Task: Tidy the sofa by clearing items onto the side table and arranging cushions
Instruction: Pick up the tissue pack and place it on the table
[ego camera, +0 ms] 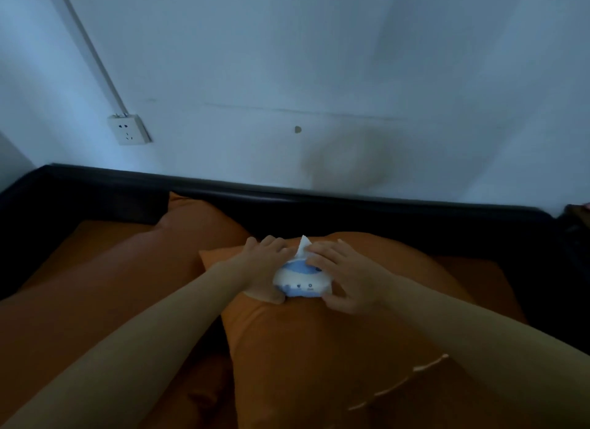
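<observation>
Orange cushion (319, 348) nearest; left hand (261, 269), right hand (344, 278) clasp blue-white tissue pack (301, 280); print unreadable

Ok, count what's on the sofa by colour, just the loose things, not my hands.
Orange cushions: 2, a large one in front and one behind it to the left
White-and-blue tissue pack: 1
Total: 3
</observation>
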Tool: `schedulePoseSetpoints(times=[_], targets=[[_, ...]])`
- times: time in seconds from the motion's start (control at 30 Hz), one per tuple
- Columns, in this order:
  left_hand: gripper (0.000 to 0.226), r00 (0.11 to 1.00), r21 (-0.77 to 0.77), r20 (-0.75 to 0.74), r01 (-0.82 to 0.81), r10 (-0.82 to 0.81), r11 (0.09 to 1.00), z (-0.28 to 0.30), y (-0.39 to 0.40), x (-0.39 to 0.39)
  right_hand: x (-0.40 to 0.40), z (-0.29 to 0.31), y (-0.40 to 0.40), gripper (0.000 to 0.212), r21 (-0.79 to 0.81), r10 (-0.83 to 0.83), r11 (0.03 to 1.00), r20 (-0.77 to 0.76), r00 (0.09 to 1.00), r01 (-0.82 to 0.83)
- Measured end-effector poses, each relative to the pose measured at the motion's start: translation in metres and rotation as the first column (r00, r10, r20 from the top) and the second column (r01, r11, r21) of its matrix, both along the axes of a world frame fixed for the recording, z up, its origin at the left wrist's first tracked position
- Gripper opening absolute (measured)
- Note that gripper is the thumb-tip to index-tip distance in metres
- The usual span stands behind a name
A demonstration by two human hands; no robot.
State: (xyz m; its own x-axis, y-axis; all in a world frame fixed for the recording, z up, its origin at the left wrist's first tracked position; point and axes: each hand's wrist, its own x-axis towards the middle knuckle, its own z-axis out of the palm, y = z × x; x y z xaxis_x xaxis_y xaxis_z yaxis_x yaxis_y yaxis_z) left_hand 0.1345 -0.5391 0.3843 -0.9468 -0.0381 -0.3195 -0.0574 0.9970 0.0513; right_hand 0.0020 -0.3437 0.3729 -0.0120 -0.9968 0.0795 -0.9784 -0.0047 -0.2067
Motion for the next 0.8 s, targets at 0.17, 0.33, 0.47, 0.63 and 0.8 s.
schedulePoseSetpoints(times=[0.17,0.33,0.47,0.63,0.8], targets=[[0.098,0.999,0.069,-0.012,-0.049,0.050,0.996,0.003,0.017,0.038,0.033,-0.001,0.001,0.075,0.095,-0.043,0.994,-0.094,0.995,0.052],[0.104,0.986,0.203,-0.072,-0.132,0.149,0.970,0.007,0.030,0.070,0.057,0.004,0.007,0.070,0.048,-0.012,0.999,-0.185,0.983,0.021],[0.103,0.969,0.271,-0.107,-0.185,0.221,0.945,0.007,0.042,0.084,0.065,0.008,0.014,0.056,0.073,-0.014,0.997,-0.193,0.981,0.028],[0.093,0.956,0.307,-0.212,-0.129,0.200,0.943,0.015,0.063,0.088,0.070,0.015,0.029,0.045,0.171,-0.043,0.983,-0.172,0.984,0.073],[0.090,0.972,0.237,-0.208,-0.055,0.106,0.970,0.022,0.095,0.074,0.068,0.015,0.065,0.056,0.107,-0.125,0.983,-0.201,0.972,0.148]])
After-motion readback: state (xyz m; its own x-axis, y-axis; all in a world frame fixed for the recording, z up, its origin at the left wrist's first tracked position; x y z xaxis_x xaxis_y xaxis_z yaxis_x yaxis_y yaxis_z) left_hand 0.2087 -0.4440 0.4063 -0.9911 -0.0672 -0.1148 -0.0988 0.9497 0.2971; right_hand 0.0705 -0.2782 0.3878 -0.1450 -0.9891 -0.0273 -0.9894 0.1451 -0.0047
